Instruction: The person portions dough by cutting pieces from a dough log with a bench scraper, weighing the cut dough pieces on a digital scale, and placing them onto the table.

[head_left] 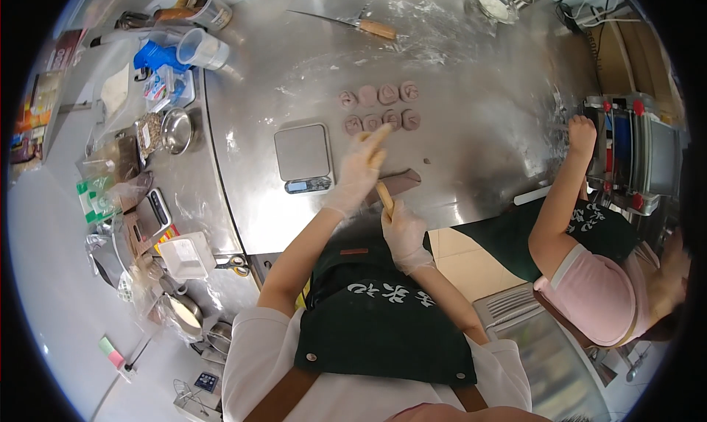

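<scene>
Several small round mauve dough pieces sit in two rows on the steel table. My gloved left hand reaches over the table, its fingers stretched toward the near row. The index fingertip is at one of that row's pieces; whether it presses on it I cannot tell. Close to my body, my gloved right hand is closed round the handle of a wooden-handled tool. Beside the handle lies a flat brownish-mauve shape, either blade or dough. A small dark crumb rests right of it.
Left of my left hand is a kitchen scale. A cleaver lies at the far side. Containers, a metal bowl and a white tray crowd the left counter. At right, a co-worker's arm reaches beside a roller machine.
</scene>
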Tool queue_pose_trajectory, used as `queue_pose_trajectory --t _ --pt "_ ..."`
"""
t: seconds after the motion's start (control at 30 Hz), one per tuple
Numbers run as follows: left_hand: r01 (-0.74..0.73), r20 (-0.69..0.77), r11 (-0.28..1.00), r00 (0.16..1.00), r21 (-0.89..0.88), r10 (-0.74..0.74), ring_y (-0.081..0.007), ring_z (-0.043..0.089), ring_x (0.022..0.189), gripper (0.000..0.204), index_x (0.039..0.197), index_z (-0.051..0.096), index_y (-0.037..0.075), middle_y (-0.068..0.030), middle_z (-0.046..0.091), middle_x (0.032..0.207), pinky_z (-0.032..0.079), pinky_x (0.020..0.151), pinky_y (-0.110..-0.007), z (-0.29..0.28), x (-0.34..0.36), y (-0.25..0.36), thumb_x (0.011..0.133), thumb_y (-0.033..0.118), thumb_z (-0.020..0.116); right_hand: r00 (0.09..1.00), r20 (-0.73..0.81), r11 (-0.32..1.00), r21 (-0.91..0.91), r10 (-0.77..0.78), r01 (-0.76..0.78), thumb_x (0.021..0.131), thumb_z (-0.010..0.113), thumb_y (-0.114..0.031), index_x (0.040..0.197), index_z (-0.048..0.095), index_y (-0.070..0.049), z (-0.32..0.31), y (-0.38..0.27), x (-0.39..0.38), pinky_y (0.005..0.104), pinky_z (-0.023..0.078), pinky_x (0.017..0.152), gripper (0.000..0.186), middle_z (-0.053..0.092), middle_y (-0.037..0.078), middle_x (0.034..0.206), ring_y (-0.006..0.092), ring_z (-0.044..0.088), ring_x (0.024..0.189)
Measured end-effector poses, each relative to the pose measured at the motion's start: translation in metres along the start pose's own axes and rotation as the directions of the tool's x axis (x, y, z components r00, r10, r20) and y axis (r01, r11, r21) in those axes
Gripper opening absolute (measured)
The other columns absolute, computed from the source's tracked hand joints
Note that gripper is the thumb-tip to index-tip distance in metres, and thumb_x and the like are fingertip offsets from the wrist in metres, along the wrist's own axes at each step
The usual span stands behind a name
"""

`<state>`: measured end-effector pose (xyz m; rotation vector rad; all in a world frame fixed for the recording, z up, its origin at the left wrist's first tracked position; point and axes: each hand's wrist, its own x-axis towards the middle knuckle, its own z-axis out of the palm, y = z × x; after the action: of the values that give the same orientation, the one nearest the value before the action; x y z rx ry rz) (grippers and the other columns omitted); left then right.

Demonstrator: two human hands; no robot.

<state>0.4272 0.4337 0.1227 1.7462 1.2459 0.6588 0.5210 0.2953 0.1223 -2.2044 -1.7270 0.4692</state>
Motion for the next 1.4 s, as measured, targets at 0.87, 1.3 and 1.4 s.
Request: queue_pose_trajectory --t 0.87,1.3,1.4 --pt "-0.068 0.236 0.743 0.964 0.666 -0.124 -0.0306 0.054 0.095 0.070 0.121 0.049 0.001 -0.0121 0.057 0.098 0.045 0.080 -0.036 0.041 -0.069 -0.063 0.063 0.029 0.077 0.984 -0.158 0.991 0.117 0.085 -0.066 0.080 0.065 -0.017 0.086 0.058 -0.006 0.013 0.000 -0.007 0.0450 0.048 0.052 0.014 0.059 0.017 0.061 0.0375 0.060 0.056" --pt "0.217 -0.384 0.973 0.895 -0.075 -0.229 -0.0274 0.050 0.106 0.082 0.143 0.031 0.013 -0.0124 0.050 0.114 0.043 0.091 -0.034 -0.069 -0.052 -0.096 0.072 -0.005 0.069 0.978 -0.151 0.982 0.146 0.145 -0.123 0.079 0.068 -0.016 0.083 0.058 -0.001 0.002 -0.007 -0.024 0.0390 0.050 0.052 0.019 0.059 0.019 0.062 0.0372 0.061 0.057" --pt "0.136 -0.455 0.989 0.885 0.056 -0.096 -0.0298 0.050 0.104 0.080 0.141 0.033 0.012 -0.0156 0.049 0.113 0.044 0.089 -0.036 -0.069 -0.064 -0.075 0.072 0.000 0.071 0.971 -0.157 0.979 0.120 0.180 -0.162 0.079 0.068 -0.016 0.083 0.057 -0.002 0.003 -0.004 -0.028 0.0398 0.049 0.052 0.018 0.059 0.019 0.062 0.0376 0.061 0.058"
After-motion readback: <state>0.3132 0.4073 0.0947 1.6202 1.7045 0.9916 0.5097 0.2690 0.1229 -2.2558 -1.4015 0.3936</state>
